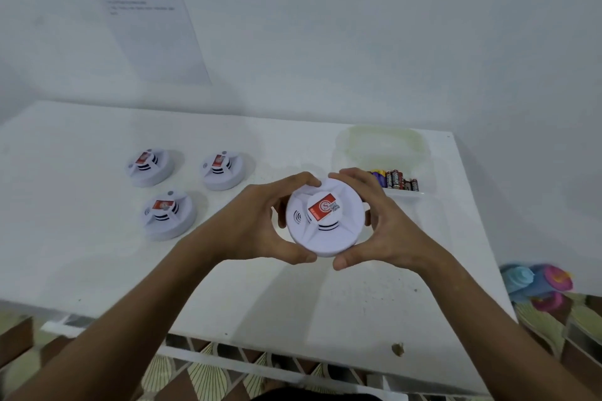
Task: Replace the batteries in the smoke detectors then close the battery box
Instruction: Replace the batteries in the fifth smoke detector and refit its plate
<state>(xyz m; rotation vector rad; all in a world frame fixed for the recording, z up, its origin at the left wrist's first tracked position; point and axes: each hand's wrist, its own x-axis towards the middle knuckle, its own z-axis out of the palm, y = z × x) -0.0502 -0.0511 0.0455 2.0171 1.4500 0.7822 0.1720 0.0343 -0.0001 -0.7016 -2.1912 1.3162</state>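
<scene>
Both hands, left hand (pixel 260 221) and right hand (pixel 387 221), curl their fingers around the round white plastic smoke detector (pixel 325 216); it seems light, stiff, smooth, best gripped at the rim.

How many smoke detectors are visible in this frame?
4. One held in both hands; three on the table's left: back-left, back-centre, front. None seems hidden.

A white rectangular table (pixel 97 270) stands against a white wall. Above its far left hangs a printed white paper sheet (pixel 146 16). Blurred blue and pink plastic objects (pixel 537 283) lie off its right edge.
</scene>
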